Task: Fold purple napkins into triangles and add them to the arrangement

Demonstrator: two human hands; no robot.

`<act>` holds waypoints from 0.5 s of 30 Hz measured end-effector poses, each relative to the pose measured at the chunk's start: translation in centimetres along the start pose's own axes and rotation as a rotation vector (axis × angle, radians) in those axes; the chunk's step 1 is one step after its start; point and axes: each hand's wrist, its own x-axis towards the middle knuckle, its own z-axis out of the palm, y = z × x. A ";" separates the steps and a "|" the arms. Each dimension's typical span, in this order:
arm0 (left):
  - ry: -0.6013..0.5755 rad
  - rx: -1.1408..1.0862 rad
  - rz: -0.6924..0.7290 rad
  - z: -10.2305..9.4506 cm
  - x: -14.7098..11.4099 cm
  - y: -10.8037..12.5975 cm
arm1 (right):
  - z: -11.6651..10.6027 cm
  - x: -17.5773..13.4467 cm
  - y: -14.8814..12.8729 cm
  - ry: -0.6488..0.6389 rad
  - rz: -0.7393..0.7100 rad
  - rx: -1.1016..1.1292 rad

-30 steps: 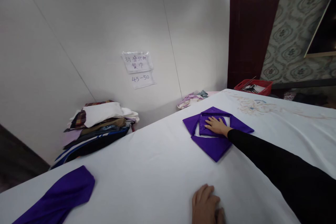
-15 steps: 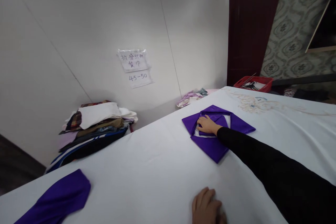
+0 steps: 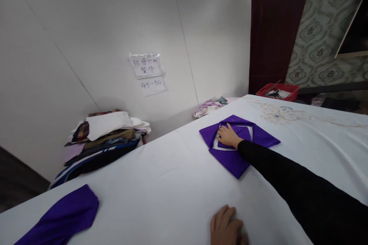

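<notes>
- Left hand (image 3: 225, 226) is at the near side, fingers loosely bent, no cloth visible in it; whether it touches the covering, I cannot tell.
- Right hand (image 3: 229, 136), well ahead, lies palm down with bent fingers on the inner panel of the folded purple cloth (image 3: 230, 162); whether it pinches a layer is hidden.
- At the near left, the other purple cloth (image 3: 69, 208) narrows towards the picture's edge; it looks light and limp, best lifted by its blunt end.
- That folded cloth, right of centre, has pointed flaps round its inner panel. Its sheen suggests soft, slippery layers, hard to damage but easily shifted; pinching a flap's tip while a flat palm steadies the middle should suit it.
- Under both, the worktop (image 3: 161, 185) wears a smooth white covering, with pale embroidery (image 3: 277, 115) at the far right.
- Behind, from the left: a clothes pile (image 3: 106, 138), paper signs (image 3: 148, 72) on a pale wall, a lilac bundle (image 3: 208, 108), a red basket (image 3: 292, 92) and a dark door (image 3: 278, 26).
</notes>
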 end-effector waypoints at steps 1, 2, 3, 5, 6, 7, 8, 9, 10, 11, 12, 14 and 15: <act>0.002 -0.005 -0.002 0.0 0.0 0.0 | 0.0 0.0 0.1 0.003 0.013 -0.004; 0.003 -0.010 -0.002 0.1 0.0 0.0 | 0.0 -0.1 0.1 0.005 0.025 -0.007; 0.005 -0.014 -0.001 0.1 0.0 0.0 | 0.1 -0.1 0.2 0.006 0.033 -0.007; 0.010 -0.019 0.002 0.1 0.0 0.0 | 0.2 0.0 0.3 0.001 0.038 0.002; 0.013 -0.020 0.006 0.1 0.0 0.0 | 0.2 0.1 0.4 -0.005 0.035 0.010; 0.018 -0.022 0.009 0.1 0.0 0.0 | 0.3 0.2 0.5 -0.013 0.030 0.021; 0.024 -0.025 0.013 0.1 0.0 0.0 | 0.4 0.2 0.6 -0.023 0.025 0.033; 0.028 -0.030 0.017 0.1 0.0 0.0 | 0.5 0.3 0.7 -0.034 0.020 0.047; 0.029 -0.034 0.020 0.1 0.0 -0.1 | 0.6 0.4 0.7 -0.046 0.015 0.060; 0.027 -0.036 0.019 0.1 0.0 -0.2 | 0.7 0.4 0.8 -0.057 0.011 0.074; 0.023 -0.036 0.015 0.1 0.0 -0.2 | 0.8 0.3 0.9 -0.066 0.010 0.087; 0.005 -0.038 0.004 0.1 -0.1 -0.4 | 0.8 0.0 1.3 -0.075 0.024 0.103; -0.008 -0.043 -0.002 0.1 -0.1 -0.4 | 0.8 -0.2 1.5 -0.077 0.041 0.106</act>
